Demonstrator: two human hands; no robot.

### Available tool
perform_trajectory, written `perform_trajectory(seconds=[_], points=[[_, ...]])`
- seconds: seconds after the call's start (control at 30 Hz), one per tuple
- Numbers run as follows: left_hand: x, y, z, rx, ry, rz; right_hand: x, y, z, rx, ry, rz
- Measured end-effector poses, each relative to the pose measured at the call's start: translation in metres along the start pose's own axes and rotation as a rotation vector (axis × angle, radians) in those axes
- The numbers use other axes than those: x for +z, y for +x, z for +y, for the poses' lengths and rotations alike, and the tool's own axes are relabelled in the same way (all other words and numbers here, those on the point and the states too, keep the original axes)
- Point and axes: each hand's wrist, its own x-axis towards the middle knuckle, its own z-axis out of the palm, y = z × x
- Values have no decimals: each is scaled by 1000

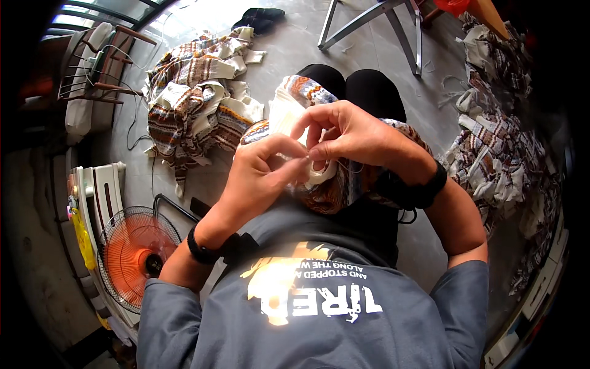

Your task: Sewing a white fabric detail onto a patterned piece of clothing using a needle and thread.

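Note:
A patterned knit sweater [335,194] with cream ribbed trim lies bunched across my lap, over my black trouser legs. Above it my two hands meet, fingertips almost touching. My left hand [264,169] is closed in a pinch, its fingertips slightly smeared by motion. My right hand [350,138] pinches too, thumb against curled fingers, right over a cream band [321,173] of the knit. Whatever lies between the fingertips is too small to make out. Each wrist wears a dark band.
Patterned knitwear [203,104] is heaped on the floor at left, with another knit pile [491,154] at right. An orange fan [138,258] stands near my left arm. Ahead are metal stand legs [393,31] and a dark shoe [261,19]. A chair [98,67] is far left.

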Motion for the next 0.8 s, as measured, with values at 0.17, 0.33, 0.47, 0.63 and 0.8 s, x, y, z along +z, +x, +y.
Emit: perform_trajectory(seconds=[0.17,0.33,0.47,0.63,0.8], points=[[2,4,-11,-75,-274,-58,3,-6,-6,22,-249,75],[-2,4,-13,-192,-396,-81,9,-5,-13,56,-487,163],[0,4,-20,-179,-499,-33,11,-3,-14,94,-405,156],[-1,7,-29,-148,-490,-75,1,-2,-20,112,-323,93],[-2,13,-33,-109,-433,-113,2,0,-24,117,-457,106]])
